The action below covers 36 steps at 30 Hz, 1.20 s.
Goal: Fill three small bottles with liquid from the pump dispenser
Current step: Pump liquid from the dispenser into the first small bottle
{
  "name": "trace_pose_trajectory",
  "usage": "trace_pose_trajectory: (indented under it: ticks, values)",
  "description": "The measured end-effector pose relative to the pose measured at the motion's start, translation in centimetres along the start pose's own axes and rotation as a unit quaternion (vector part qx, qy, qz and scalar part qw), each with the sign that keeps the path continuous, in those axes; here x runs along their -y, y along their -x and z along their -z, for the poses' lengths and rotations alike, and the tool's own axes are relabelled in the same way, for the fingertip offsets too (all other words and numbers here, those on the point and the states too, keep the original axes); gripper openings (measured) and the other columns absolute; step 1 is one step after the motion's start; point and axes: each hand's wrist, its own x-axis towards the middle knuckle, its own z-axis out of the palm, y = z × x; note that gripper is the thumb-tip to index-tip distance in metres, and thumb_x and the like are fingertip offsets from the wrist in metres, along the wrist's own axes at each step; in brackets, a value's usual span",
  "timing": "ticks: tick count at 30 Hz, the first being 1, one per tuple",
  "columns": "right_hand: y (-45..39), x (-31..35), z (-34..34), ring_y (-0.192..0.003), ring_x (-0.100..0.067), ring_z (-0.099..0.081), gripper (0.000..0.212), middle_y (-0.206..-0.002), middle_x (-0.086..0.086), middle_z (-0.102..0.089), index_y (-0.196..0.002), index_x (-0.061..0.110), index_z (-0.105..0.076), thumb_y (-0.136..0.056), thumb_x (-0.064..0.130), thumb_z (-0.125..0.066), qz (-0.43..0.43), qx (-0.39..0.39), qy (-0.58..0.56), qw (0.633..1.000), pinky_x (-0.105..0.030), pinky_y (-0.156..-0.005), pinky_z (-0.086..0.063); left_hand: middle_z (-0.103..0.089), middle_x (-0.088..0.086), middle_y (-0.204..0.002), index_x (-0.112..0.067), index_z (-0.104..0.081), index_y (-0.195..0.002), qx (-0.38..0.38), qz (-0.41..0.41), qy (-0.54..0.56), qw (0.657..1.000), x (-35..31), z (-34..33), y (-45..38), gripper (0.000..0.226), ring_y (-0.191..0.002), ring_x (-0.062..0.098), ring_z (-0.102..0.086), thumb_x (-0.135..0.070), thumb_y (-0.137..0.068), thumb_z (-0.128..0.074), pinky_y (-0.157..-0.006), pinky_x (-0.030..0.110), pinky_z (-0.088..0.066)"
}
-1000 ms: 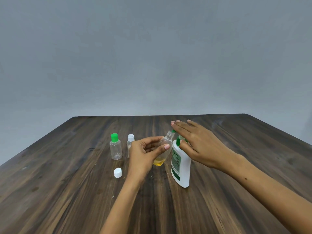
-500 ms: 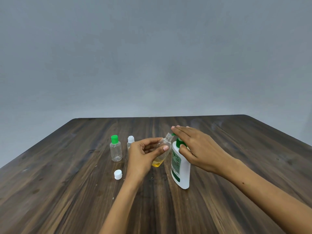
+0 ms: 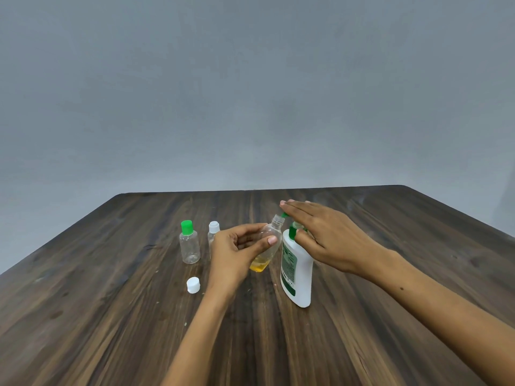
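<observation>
My left hand (image 3: 239,253) grips a small clear open bottle (image 3: 269,240), tilted with its neck up under the green spout. Yellow liquid sits in its bottom. A white pump dispenser (image 3: 296,270) with a green pump stands upright on the table. My right hand (image 3: 326,234) lies flat over the pump head, fingers straight, thumb against the green neck. A clear bottle with a green cap (image 3: 189,242) and a clear bottle with a white cap (image 3: 213,235) stand to the left, the second partly behind my left hand. A loose white cap (image 3: 193,285) lies on the table.
The dark wooden table (image 3: 111,302) runs to a far edge against a plain grey wall. Both forearms reach in from the bottom of the view.
My right hand went down on the pump head half a second ago and is raised again now. The held bottle stays at the spout. The camera view has shifted slightly.
</observation>
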Motion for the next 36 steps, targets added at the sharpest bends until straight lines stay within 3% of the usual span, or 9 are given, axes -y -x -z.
trace_pose_trajectory:
  ticks: [3, 7, 12, 17, 22, 28, 33, 36]
  values:
    - [-0.25, 0.17, -0.01, -0.134, -0.009, -0.036, 0.058, -0.146, 0.0, -0.042, -0.142, 0.012, -0.041, -0.089, 0.031, -0.027, -0.009, -0.008, -0.019, 1.0, -0.011, -0.105, -0.012, -0.077, 0.0, -0.091, -0.014, -0.075, -0.1, -0.002, 0.001, -0.003, 1.0, 0.11, 0.11, -0.04, 0.038, -0.089, 0.011, -0.073, -0.022, -0.063, -0.082, -0.073, 0.017, -0.054]
    - [-0.02, 0.58, -0.45, -0.125, -0.013, -0.046, 0.059, -0.138, -0.002, -0.052, -0.134, 0.011, -0.051, -0.087, 0.034, -0.025, -0.01, -0.018, -0.035, 0.999, -0.013, -0.1, -0.021, -0.077, 0.001, -0.091, -0.013, -0.075, -0.1, 0.002, 0.004, -0.015, 1.0, 0.29, 0.19, 0.01, 0.032, -0.09, 0.011, -0.073, -0.013, -0.069, -0.082, -0.072, 0.016, -0.053]
    - [-0.23, 0.16, -0.33, -0.131, -0.006, -0.039, 0.065, -0.142, 0.004, -0.046, -0.137, 0.015, -0.048, -0.084, 0.039, -0.02, -0.019, -0.036, -0.046, 0.998, -0.012, -0.103, -0.018, -0.077, -0.001, -0.091, -0.017, -0.075, -0.097, -0.004, 0.0, -0.015, 1.0, 0.32, 0.42, 0.03, 0.029, -0.089, 0.01, -0.073, -0.012, -0.07, -0.082, -0.072, 0.015, -0.053]
    - [-0.38, 0.75, -0.87, -0.124, -0.012, -0.049, 0.062, -0.132, 0.0, -0.057, -0.128, 0.013, -0.058, -0.083, 0.038, -0.023, -0.018, -0.051, -0.079, 0.995, -0.022, -0.099, -0.036, -0.077, 0.0, -0.091, -0.017, -0.074, -0.097, 0.002, -0.003, -0.018, 1.0, 0.4, 0.4, 0.12, 0.03, -0.088, 0.01, -0.073, -0.015, -0.068, -0.082, -0.072, 0.015, -0.053]
    - [-0.34, -0.01, -0.59, -0.128, -0.006, -0.043, 0.066, -0.138, 0.005, -0.05, -0.133, 0.016, -0.054, -0.082, 0.04, -0.02, -0.025, -0.052, -0.078, 0.995, -0.022, -0.103, -0.033, -0.077, -0.002, -0.09, -0.019, -0.074, -0.096, 0.001, -0.001, -0.014, 1.0, 0.37, 0.56, -0.07, 0.037, -0.089, 0.01, -0.073, -0.025, -0.061, -0.081, -0.073, 0.015, -0.053]
    - [-0.16, 0.09, -0.86, -0.121, -0.011, -0.052, 0.063, -0.132, 0.001, -0.057, -0.128, 0.014, -0.058, -0.082, 0.038, -0.022, -0.028, -0.051, -0.093, 0.994, -0.021, -0.094, -0.038, -0.077, -0.003, -0.086, -0.018, -0.074, -0.095, 0.004, -0.004, -0.008, 1.0, 0.19, 0.15, -0.13, 0.03, -0.085, 0.007, -0.073, -0.014, -0.066, -0.082, -0.07, 0.014, -0.053]
    - [-0.29, -0.19, -0.49, -0.127, -0.008, -0.044, 0.068, -0.139, 0.005, -0.05, -0.134, 0.017, -0.053, -0.081, 0.042, -0.018, -0.03, -0.047, -0.084, 0.995, -0.023, -0.101, -0.035, -0.077, 0.0, -0.093, -0.017, -0.075, -0.099, 0.005, -0.004, -0.02, 1.0, 0.22, 0.18, 0.03, 0.034, -0.091, 0.012, -0.073, -0.02, -0.065, -0.082, -0.074, 0.017, -0.055]
    - [-0.22, -0.09, -0.8, -0.124, -0.009, -0.048, 0.064, -0.135, 0.004, -0.054, -0.13, 0.016, -0.056, -0.082, 0.039, -0.021, -0.027, -0.054, -0.087, 0.994, -0.019, -0.096, -0.035, -0.077, 0.0, -0.092, -0.016, -0.075, -0.099, 0.004, -0.007, -0.024, 1.0, 0.16, 0.29, 0.01, 0.032, -0.09, 0.01, -0.073, -0.017, -0.067, -0.082, -0.074, 0.017, -0.055]
